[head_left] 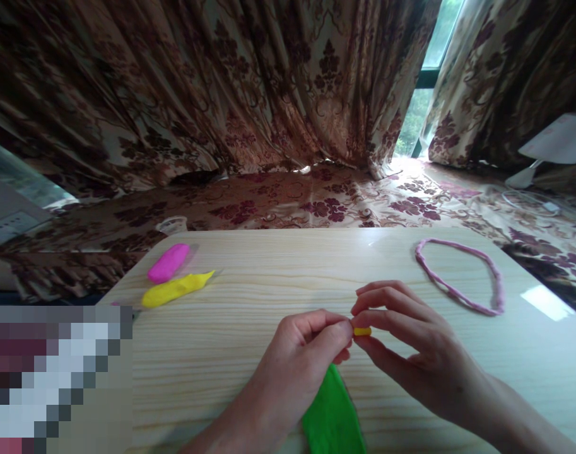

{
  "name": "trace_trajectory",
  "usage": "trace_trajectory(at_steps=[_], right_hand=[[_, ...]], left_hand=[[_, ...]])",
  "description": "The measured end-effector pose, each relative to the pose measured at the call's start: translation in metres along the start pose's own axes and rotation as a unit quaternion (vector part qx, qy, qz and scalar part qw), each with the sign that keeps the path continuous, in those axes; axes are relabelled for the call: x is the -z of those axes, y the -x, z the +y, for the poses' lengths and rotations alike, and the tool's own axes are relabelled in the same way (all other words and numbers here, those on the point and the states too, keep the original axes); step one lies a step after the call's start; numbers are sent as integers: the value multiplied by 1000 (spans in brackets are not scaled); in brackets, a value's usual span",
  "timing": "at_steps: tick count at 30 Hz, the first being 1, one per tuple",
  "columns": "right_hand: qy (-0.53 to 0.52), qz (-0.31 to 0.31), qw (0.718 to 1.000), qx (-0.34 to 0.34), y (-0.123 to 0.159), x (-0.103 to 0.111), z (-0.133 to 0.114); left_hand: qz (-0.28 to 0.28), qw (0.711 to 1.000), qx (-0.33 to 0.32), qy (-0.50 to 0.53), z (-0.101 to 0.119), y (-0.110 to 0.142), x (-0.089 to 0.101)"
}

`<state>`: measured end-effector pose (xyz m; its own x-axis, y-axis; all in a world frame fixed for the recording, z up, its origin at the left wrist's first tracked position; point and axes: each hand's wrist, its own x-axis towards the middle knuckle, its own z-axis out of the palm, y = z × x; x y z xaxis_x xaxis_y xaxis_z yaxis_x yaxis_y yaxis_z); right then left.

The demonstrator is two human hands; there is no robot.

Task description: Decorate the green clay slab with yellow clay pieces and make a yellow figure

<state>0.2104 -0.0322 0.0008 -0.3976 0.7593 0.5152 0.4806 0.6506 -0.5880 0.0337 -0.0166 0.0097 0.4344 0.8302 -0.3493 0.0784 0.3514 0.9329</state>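
A small yellow piece of modelling clay (362,331) is pinched between the thumb and forefinger of my right hand (411,340). My left hand (311,347) is closed, its thumb and fingertips pressed together right at the piece's left end. Both hands are held over the table, fingertips meeting. Below them lies a flat green sheet of clay (335,416), partly hidden by my left hand and wrist. To the left rest a larger yellow lump of clay (174,291), drawn out to a point, and a pink clay block (169,263).
On the right of the wood-grain table (269,252) lies a pink twisted loop (451,293). A clear plastic container (171,225) shows past the far left edge. Behind are a patterned cloth, curtains (269,82) and a white lamp (559,140). A blurred patch covers the lower left.
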Motion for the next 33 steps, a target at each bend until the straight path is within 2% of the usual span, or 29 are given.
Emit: trace_trajectory(at_steps=[8, 13, 20, 29, 33], right_hand=[[0, -7, 1000, -1, -1, -2, 2], [-4, -4, 1000, 2, -1, -1, 2], [30, 0, 999, -13, 0, 4, 0], [42, 16, 999, -9, -1, 6, 2], [35, 17, 999, -8, -1, 5, 2]], left_hand=[[0, 1000, 25, 6, -4, -1, 0], [-4, 1000, 16, -3, -2, -2, -1], [36, 999, 0, -17, 2, -3, -3], [36, 999, 19, -21, 1, -2, -1], [30, 999, 6, -15, 3, -1, -2]])
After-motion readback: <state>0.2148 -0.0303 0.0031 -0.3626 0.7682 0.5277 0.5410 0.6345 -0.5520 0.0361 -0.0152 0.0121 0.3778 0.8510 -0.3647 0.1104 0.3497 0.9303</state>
